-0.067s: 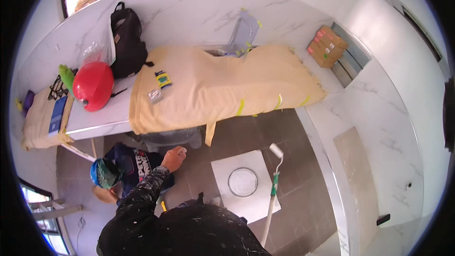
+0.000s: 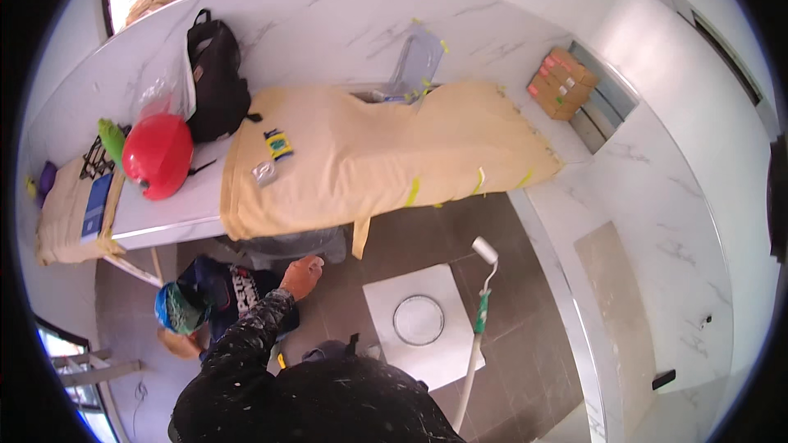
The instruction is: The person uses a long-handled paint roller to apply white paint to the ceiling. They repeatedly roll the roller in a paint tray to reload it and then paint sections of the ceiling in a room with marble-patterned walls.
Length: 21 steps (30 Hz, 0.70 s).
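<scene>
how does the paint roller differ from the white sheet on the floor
The paint roller is long and thin, bent near its head, while the white sheet is broad, flat and four-sided. The white sheet is plain in colour; the paint roller has a green section. The white sheet bears a round object, whereas the paint roller bears nothing. Both show white.

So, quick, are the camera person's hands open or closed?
Bare left hand beyond paint-speckled black sleeve: looks curled; can't tell if holding anything.
Right hand: not in view, can't tell.
</scene>
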Motion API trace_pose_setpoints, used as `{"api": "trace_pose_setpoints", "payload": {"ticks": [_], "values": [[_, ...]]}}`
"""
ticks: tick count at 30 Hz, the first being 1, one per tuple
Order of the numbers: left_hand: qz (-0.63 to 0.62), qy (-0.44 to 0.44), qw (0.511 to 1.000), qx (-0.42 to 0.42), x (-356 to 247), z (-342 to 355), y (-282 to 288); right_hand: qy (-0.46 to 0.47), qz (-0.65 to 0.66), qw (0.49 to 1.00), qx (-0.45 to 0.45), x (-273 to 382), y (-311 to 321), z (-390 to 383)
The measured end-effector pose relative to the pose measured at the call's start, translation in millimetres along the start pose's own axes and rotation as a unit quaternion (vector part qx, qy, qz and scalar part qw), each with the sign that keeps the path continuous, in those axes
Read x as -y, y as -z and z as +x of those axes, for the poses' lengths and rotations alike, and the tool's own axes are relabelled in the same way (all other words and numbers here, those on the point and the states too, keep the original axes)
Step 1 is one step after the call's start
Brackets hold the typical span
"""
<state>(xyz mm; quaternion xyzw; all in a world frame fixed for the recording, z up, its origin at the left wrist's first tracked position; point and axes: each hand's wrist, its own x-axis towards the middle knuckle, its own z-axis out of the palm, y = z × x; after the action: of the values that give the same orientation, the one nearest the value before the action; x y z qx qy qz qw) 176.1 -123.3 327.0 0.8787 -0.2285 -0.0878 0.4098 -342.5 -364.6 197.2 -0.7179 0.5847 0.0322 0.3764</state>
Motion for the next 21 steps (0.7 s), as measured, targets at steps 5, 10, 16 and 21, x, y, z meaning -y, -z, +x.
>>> {"api": "trace_pose_setpoints", "payload": {"ticks": [5,10,16,21], "values": [[-0.024,-0.129,0.989,-0.068,-18,132,-3,0.046,0.080,0.988,-0.120,90,40,-20],[0.059,-0.171,0.982,-0.057,-24,270,-1,0.114,0.171,0.935,-0.290,223,84,-40],[0.074,-0.182,0.978,0.077,-9,353,0,0.260,0.286,0.913,-0.132,478,121,-24],[0.092,-0.214,0.954,0.189,0,367,9,0.253,0.366,0.882,-0.157,636,125,-34]]}}
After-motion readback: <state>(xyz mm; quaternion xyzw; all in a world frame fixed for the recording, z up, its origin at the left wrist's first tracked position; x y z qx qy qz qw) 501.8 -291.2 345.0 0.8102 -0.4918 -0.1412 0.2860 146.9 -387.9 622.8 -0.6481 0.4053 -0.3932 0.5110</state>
